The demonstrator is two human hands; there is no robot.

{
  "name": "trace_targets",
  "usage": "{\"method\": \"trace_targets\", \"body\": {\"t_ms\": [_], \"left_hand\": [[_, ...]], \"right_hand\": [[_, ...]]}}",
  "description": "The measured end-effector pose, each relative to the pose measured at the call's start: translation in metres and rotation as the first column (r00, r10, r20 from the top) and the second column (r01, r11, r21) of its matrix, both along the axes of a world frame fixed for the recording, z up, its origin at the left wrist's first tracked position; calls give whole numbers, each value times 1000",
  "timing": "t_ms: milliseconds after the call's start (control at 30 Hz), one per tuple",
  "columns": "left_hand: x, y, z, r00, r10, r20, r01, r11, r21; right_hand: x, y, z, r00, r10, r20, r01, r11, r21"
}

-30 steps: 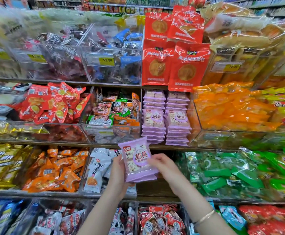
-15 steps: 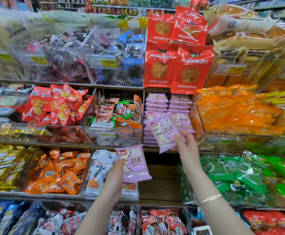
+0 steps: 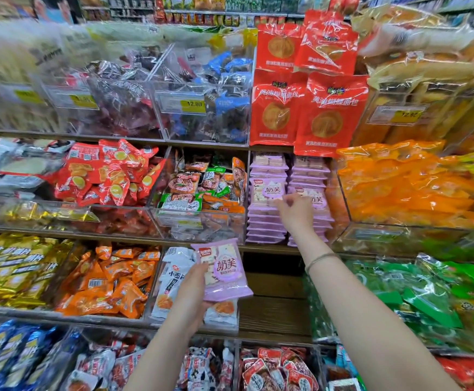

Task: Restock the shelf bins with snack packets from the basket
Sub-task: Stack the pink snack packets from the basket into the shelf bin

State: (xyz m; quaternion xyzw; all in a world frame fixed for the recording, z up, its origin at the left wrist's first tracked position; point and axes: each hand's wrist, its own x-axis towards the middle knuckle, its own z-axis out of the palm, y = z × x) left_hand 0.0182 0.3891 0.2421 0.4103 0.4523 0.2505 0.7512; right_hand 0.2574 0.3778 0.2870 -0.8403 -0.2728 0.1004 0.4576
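Observation:
My left hand (image 3: 190, 293) grips a small stack of purple snack packets (image 3: 222, 270) in front of the lower middle shelf. My right hand (image 3: 294, 210) reaches up to the two piles of purple packets (image 3: 267, 230) on the middle shelf. Its fingertips pinch the lower right corner of one purple packet (image 3: 265, 191) that stands upright against the front of the left pile. A second upright packet (image 3: 319, 199) shows just right of that hand. No basket is in view.
Clear shelf bins (image 3: 202, 224) of mixed packets sit left of the purple piles, orange packets (image 3: 408, 187) to the right, and red bread bags (image 3: 306, 108) hang above. White packets (image 3: 173, 280) lie behind my left hand. A bare wooden shelf gap (image 3: 272, 311) lies below the purple piles.
My right hand took one purple packet off the stack in my left hand, lifted it up and right, and set it against the left pile. My left hand stayed low.

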Motion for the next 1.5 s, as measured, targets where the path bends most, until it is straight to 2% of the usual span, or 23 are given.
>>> {"method": "trace_targets", "body": {"t_ms": [133,233,300,333,400,467,533,600,700,767,800,833,933,1033,1100,1133,1200,1267,1333,1367,1433,1467,1500], "left_hand": [[3,0,3,997,-63,45,60,997,54],[9,0,7,993,-87,78,83,995,61],[14,1,10,988,-109,109,103,993,62],[17,1,12,984,-121,128,114,992,63],[27,3,17,979,-131,157,122,990,67],[38,3,23,979,-149,142,137,986,91],[47,1,28,973,-222,57,205,954,217],[54,5,33,963,-256,-84,264,836,480],[59,30,40,989,-15,-144,132,507,852],[63,52,44,962,197,-187,151,188,971],[66,61,42,931,270,-247,240,61,969],[69,68,39,890,318,-326,350,-19,937],[75,74,21,787,420,-452,555,-161,816],[75,76,11,789,468,-399,537,-210,817],[76,77,11,805,469,-364,509,-231,829],[76,77,10,811,466,-354,502,-243,830],[76,77,8,816,466,-342,494,-256,831],[76,77,8,815,472,-336,490,-253,834],[77,78,6,814,472,-338,490,-246,836],[78,78,5,814,474,-337,489,-246,837],[79,80,4,815,478,-328,485,-253,837],[79,80,3,817,479,-322,482,-259,837],[79,80,2,818,480,-316,478,-264,838]], "right_hand": [[0,-9,2,994,63,92,-56,995,-80],[-13,-32,2,996,57,69,-62,996,68],[-30,-54,-5,989,142,-47,-134,981,141],[-44,-66,-9,958,239,-158,-216,965,148],[-69,-85,-18,819,413,-399,-359,910,206],[-81,-95,-25,741,461,-488,-349,886,307],[-78,-98,-24,725,427,-541,-215,886,411],[-66,-97,-20,671,398,-626,-24,855,518],[-38,-93,-14,674,346,-653,153,799,582],[-19,-85,-11,701,300,-647,219,773,596],[-10,-81,-10,702,268,-660,264,762,591],[-3,-76,-7,693,228,-684,316,757,572],[11,-62,-5,626,198,-754,452,696,558],[19,-56,-13,606,176,-775,524,645,556],[19,-54,-18,503,232,-833,611,586,532],[19,-52,-19,528,197,-826,598,605,526],[11,-55,-22,670,131,-730,517,623,586],[7,-59,-27,712,109,-694,496,621,606],[2,-66,-35,761,23,-649,436,722,537],[0,-71,-38,825,-50,-562,378,790,484],[0,-77,-44,968,-111,-225,169,951,260],[4,-77,-46,998,-51,-33,53,995,83],[8,-75,-44,994,40,104,-31,996,-88]]}}
